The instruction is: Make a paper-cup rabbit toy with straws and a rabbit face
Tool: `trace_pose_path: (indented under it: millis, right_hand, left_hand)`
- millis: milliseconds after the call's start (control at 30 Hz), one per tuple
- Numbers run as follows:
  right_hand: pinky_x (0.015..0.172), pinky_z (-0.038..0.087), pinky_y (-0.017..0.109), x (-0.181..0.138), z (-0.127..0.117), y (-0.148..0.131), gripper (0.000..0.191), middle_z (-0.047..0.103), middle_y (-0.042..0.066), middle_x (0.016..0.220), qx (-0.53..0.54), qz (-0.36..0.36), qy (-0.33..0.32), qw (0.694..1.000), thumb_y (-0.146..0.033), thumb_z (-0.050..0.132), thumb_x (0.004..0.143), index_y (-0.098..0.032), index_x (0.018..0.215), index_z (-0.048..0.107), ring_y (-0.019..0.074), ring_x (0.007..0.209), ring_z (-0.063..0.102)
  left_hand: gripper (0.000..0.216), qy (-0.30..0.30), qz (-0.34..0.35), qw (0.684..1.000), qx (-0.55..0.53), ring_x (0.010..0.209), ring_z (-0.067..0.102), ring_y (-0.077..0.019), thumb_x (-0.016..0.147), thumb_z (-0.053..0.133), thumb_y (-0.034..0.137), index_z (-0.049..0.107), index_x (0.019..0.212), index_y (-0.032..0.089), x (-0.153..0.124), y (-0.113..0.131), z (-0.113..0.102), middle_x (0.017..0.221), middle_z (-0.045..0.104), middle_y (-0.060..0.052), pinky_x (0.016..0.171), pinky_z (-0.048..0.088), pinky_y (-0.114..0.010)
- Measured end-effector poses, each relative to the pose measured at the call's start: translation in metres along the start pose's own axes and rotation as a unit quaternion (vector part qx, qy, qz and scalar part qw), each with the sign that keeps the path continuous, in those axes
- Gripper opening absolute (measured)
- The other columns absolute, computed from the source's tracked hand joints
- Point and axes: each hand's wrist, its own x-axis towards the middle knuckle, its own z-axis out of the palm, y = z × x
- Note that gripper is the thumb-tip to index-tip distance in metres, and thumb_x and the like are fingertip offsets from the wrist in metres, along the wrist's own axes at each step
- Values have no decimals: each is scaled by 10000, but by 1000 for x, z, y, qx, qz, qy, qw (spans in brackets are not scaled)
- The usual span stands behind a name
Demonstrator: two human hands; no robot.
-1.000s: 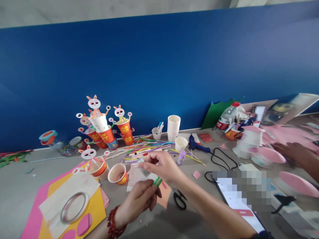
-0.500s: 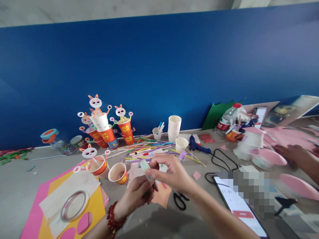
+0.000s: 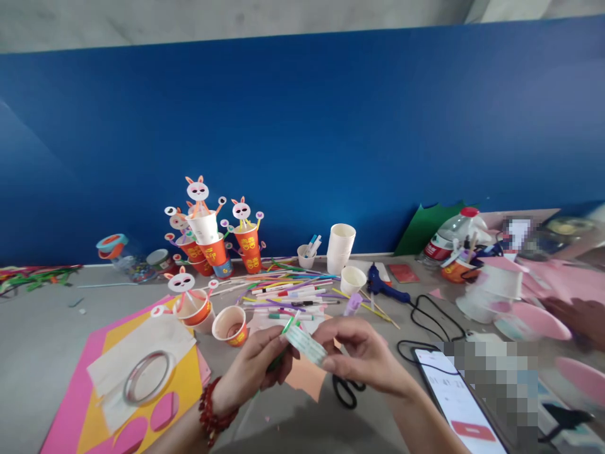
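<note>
A short, pale green-and-white printed strip [image 3: 306,345] spans the gap between my two hands. My right hand [image 3: 362,354] pinches its right end between thumb and fingers. Closed low at the other end, my left hand [image 3: 259,362] grips a slim green object [image 3: 289,325] with a whitish tip; its kind is not clear. The strip's left end meets that green object. Under the hands lie peach paper [image 3: 307,378] and black-handled scissors [image 3: 345,392], partly covered by my right hand. Just beyond are several markers [image 3: 295,291] and coloured sticks.
Rabbit-decorated paper cups [image 3: 215,249] stand at the left, near an open cup [image 3: 230,326]. A tape roll [image 3: 147,378] rests on coloured paper. At the right are a blue glue gun [image 3: 385,285], its cord, a phone [image 3: 454,391], and a co-worker's hand [image 3: 579,318].
My right hand has shifted right and down, drawing the strip out more level. More of the green object shows in my left hand. The whole view has shifted slightly.
</note>
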Motion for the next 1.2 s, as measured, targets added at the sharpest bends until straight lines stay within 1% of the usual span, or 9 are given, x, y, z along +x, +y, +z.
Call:
trace_pose_path:
  millis: [100,200,367,500,667,833,933,1100,1200]
  right_hand:
    - [611,439,294,-4,-3,11,248,630,33,739,35,-2,8,999,-442,759,771,-228,896,744,163,635,518]
    - [605,440,301,-5,-4,16,223,620,33,710,21,-15,11,1000,-418,772,753,-240,886,750,173,632,536]
    - [625,450,319,-3,-10,19,198,657,45,712,-5,-46,-22,999,-405,758,761,-255,891,757,190,648,554]
    - [630,461,326,-3,-15,23,234,649,53,731,5,-42,-45,998,-430,741,770,-250,919,755,200,664,563]
    - [653,456,319,-3,-21,27,217,630,46,785,5,-44,-58,997,-384,725,792,-259,967,747,183,675,534]
    - [667,460,311,-3,-22,31,240,626,54,836,5,-30,-68,997,-381,714,803,-246,1000,738,177,698,534]
    - [708,474,314,-4,-21,38,249,627,71,920,12,2,-65,998,-373,701,818,-232,1022,721,185,763,557]
    - [688,497,298,-1,-15,47,366,603,68,960,97,73,-51,991,-465,631,860,-224,1134,612,197,825,577]
    - [833,490,348,4,-8,40,428,612,91,1048,42,42,-23,998,-537,509,928,-210,1195,581,221,937,581]
  left_hand:
    - [403,7,-1,1000,-5,343,295,-36,936,484,510,593,816,142,-3,2,1,503,530,38,362,190,-183]
    - [392,17,-4,1000,-10,334,293,-32,938,488,500,578,799,144,-5,2,1,498,532,39,352,184,-181]
    - [410,16,8,1000,-17,332,300,-30,943,476,513,578,804,141,-6,-2,2,508,544,32,338,175,-177]
    - [431,10,5,1000,-26,334,308,-30,926,490,540,583,796,140,-8,-1,6,504,539,30,341,182,-177]
    - [460,10,-2,999,-42,327,303,-31,884,528,584,588,792,137,-8,5,8,482,519,36,335,184,-176]
    - [474,10,-9,999,-48,342,328,-41,869,535,600,600,796,136,-9,7,9,488,524,31,338,202,-175]
    - [481,15,-13,999,-44,353,333,-48,860,540,611,605,797,139,-10,8,10,496,530,26,341,216,-177]
    - [500,8,-14,999,-35,351,323,-43,859,527,631,605,806,140,-12,10,12,498,527,27,348,214,-176]
    - [494,6,-9,1000,-22,349,322,-42,877,507,619,608,814,140,-12,7,13,496,523,29,352,214,-173]
